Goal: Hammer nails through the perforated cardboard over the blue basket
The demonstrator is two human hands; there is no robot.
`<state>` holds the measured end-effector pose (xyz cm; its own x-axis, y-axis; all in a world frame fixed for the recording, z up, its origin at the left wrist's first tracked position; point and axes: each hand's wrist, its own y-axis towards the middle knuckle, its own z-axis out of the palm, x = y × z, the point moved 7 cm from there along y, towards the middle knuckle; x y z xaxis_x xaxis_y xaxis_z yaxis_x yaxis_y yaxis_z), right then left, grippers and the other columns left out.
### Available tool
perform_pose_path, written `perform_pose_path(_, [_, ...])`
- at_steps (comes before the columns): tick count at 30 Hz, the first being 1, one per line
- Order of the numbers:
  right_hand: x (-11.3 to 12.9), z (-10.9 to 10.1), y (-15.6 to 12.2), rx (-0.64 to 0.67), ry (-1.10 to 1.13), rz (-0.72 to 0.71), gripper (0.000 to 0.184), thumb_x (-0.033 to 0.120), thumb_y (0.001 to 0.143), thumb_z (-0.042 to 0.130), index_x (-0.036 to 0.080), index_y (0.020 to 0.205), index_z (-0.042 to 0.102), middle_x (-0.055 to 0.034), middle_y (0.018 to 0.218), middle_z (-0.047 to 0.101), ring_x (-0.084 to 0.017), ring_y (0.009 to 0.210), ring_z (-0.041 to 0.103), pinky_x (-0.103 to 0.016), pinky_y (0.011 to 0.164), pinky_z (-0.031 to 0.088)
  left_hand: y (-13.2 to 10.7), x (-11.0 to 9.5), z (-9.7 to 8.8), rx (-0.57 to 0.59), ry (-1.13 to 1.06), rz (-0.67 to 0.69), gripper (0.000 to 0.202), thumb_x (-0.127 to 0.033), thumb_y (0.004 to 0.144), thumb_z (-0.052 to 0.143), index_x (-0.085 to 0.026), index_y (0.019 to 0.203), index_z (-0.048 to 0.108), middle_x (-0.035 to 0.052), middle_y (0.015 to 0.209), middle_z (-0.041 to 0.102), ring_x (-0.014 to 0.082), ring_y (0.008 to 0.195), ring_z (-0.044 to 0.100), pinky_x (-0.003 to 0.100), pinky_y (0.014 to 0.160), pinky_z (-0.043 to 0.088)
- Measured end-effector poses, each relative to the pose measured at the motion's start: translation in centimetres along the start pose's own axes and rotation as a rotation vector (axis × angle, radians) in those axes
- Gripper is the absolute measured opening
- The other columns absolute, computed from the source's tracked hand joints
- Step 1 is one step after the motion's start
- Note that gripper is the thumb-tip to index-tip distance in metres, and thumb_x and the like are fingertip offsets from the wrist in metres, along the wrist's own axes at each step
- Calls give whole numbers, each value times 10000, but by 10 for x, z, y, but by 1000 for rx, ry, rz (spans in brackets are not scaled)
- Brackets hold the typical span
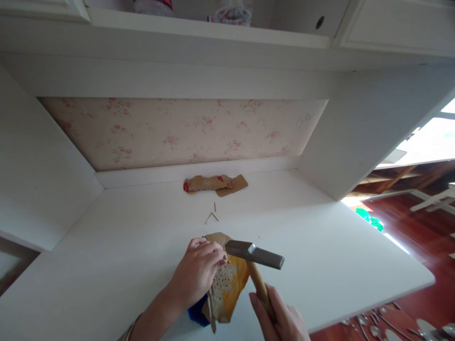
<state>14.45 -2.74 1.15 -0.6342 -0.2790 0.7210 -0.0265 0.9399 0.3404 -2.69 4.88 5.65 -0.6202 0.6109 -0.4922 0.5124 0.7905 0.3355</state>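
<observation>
My right hand (280, 315) is wrapped round the wooden handle of a hammer (255, 254), whose grey metal head hangs just right of my left fingers. My left hand (201, 270) is closed in a pinch on a nail (224, 257), only its head showing, over a torn piece of cardboard (223, 303). This cardboard is brown with a yellow area and is dotted with many small holes. Part of a dark blue object (199, 311) shows under its left edge; its kind is hidden. Farther back on the white surface lie three loose nails (212, 217).
Torn brown cardboard strips (213, 183) with red print lie near the back edge of the white desktop (142, 227). White side panels (355, 132) and an overhead shelf (213, 38) with clear bottles (232, 14) enclose it. The desktop's right edge ends above a reddish wooden floor (415, 251).
</observation>
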Motion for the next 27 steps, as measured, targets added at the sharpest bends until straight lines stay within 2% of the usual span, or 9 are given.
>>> perform_pose_path(4, [2,-3,1,6,36,3,299,486,992,443,228,906,566,91,492,473,-107,352,431,-212,399,342,0,-1,-3,-5,-4,-18,141,-185,960,538,-238,892,649,-5,954,683,165,911,629,371,949,402])
perform_pose_path(8, [3,-6,3,20,48,11,281,473,992,451,229,904,559,92,506,475,-102,363,429,-202,401,351,0,1,-7,-16,24,-53,94,-276,921,600,-250,937,689,30,1162,661,217,1062,601,381,946,429])
perform_pose_path(13, [5,-8,4,40,-1,-23,304,479,993,441,222,915,584,69,504,532,-114,363,479,-208,403,372,3,-1,-5,44,47,-66,252,-443,820,713,-243,973,703,25,1130,700,257,1101,608,427,980,408])
perform_pose_path(17, [3,-10,2,38,-59,-52,327,486,998,426,212,937,593,50,510,582,-119,343,514,-212,392,372,4,0,-4,43,45,-92,302,-439,787,739,-239,1010,703,17,1150,697,250,1103,611,418,977,404])
perform_pose_path(21, [-2,-8,-2,92,-134,-98,326,473,1010,405,207,967,588,38,536,616,-133,357,558,-227,403,378,4,1,-2,28,35,-98,212,-407,752,767,-226,841,704,13,1136,698,249,1091,613,409,971,396])
perform_pose_path(25, [-4,-16,-1,48,-146,-88,308,473,1005,430,204,1001,579,22,555,658,-127,337,555,-220,384,377,4,0,-2,24,15,-97,304,-444,757,759,-241,977,701,15,1129,698,244,1069,618,405,959,398])
perform_pose_path(27, [-2,-17,1,58,-164,-101,312,482,1005,420,215,988,579,23,552,657,-134,343,569,-221,386,386,4,0,-2,12,11,-94,305,-439,753,763,-244,978,700,20,1131,697,248,1069,616,409,962,395])
